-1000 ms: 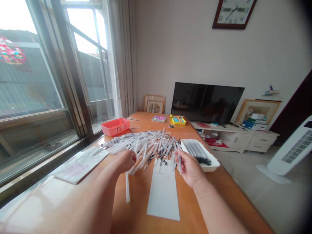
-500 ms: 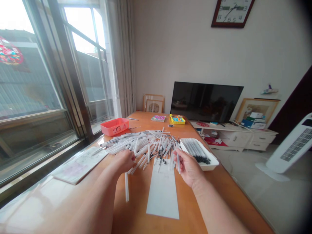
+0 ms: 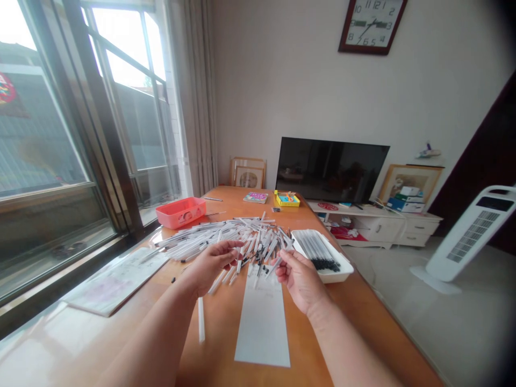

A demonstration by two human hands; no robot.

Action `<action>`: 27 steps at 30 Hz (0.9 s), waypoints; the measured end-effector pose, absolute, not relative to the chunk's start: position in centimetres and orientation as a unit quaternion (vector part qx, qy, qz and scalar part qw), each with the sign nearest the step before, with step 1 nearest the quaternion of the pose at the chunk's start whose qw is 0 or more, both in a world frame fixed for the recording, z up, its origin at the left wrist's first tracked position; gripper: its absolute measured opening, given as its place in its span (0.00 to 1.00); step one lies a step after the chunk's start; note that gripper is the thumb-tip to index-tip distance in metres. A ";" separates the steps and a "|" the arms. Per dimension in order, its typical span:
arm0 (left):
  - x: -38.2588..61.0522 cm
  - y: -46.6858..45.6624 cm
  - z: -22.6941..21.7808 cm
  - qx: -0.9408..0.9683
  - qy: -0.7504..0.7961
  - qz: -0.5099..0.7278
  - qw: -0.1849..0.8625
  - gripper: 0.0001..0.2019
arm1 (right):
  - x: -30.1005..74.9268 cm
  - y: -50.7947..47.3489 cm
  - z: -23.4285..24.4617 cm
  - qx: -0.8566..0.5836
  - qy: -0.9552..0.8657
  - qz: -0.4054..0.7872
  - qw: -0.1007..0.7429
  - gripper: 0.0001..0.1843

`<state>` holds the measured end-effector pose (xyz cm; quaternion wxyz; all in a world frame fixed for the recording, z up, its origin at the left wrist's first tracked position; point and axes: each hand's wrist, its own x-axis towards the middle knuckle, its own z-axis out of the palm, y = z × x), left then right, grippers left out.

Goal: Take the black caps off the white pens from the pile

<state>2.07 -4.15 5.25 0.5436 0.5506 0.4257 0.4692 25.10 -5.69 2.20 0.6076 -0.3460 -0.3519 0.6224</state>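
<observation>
My right hand (image 3: pixel 299 277) is closed on a slim clear pen barrel (image 3: pixel 274 265), pinched between thumb and fingers above the top of a white paper strip (image 3: pixel 263 328). My left hand (image 3: pixel 215 263) reaches over the near edge of a large heap of white and clear pen barrels (image 3: pixel 197 242). Its fingers point right and stand apart from the thumb; I make out nothing held there. Small black pieces (image 3: pixel 264 269) lie at the heap's near side. Beside my right hand stands a white tray (image 3: pixel 342 275) with barrels in a row, their black ends toward me.
A coral plastic basket (image 3: pixel 181 212) stands at the back left. Farther back are a purple booklet (image 3: pixel 255 197) and a yellow box (image 3: pixel 287 200). A flat pad (image 3: pixel 116 282) lies left of my left arm. One loose white barrel (image 3: pixel 201 320) lies near me.
My left hand has risen from the heap, and its curled fingers have stretched out. My right hand has moved a little left, and the barrel in it has tilted. The view has shifted slightly.
</observation>
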 end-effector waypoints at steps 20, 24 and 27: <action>4.2 -4.0 4.0 0.383 0.361 0.475 0.706 0.09 | 24.1 -6.4 2.6 -0.320 -0.365 0.590 0.645 0.16; 4.2 -4.0 3.8 0.396 0.352 0.467 0.708 0.09 | 24.1 -6.5 2.7 -0.324 -0.368 0.585 0.646 0.17; 4.2 -4.0 3.6 0.416 0.351 0.464 0.698 0.11 | 24.0 -6.6 2.7 -0.328 -0.372 0.579 0.647 0.17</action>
